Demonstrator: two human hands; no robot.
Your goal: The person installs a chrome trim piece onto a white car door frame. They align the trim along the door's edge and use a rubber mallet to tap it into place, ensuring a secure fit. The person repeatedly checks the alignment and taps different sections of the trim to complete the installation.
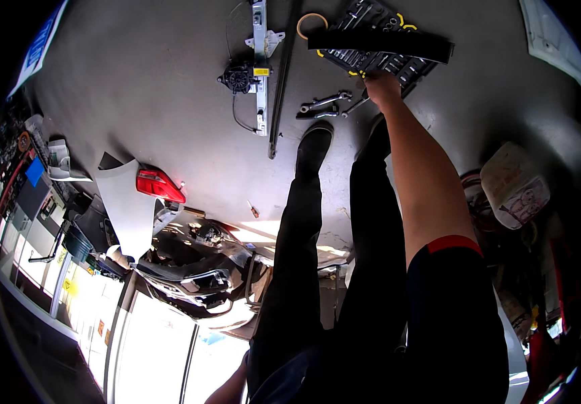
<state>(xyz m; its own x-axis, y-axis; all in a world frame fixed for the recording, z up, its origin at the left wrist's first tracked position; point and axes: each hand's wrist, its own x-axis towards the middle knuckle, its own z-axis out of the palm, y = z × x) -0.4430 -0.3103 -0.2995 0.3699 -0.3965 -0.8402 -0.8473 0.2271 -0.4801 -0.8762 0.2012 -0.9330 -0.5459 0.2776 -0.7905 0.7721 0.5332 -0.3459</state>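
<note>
My right hand [382, 86] reaches to the near edge of an open black socket-and-wrench case [405, 67], fingers curled on something I cannot make out. A long black strip [381, 42] lies across the case. Just left of my hand are several loose wrenches [325, 101] on the grey floor [155, 81]. Farther left lie a long dark rail [279, 101] and a metal window regulator [261, 94] with a black motor [238, 79]. My left hand [236, 377] is at the lower edge beside my leg, its fingers hidden.
A tan ring [312, 19] lies by the case. A white panel [122, 202], red tail lamp [159, 185], screwdriver [253, 210] and piled car parts [196, 276] are left and behind. A white container [514, 185] stands at right; another panel [560, 40] lies upper right.
</note>
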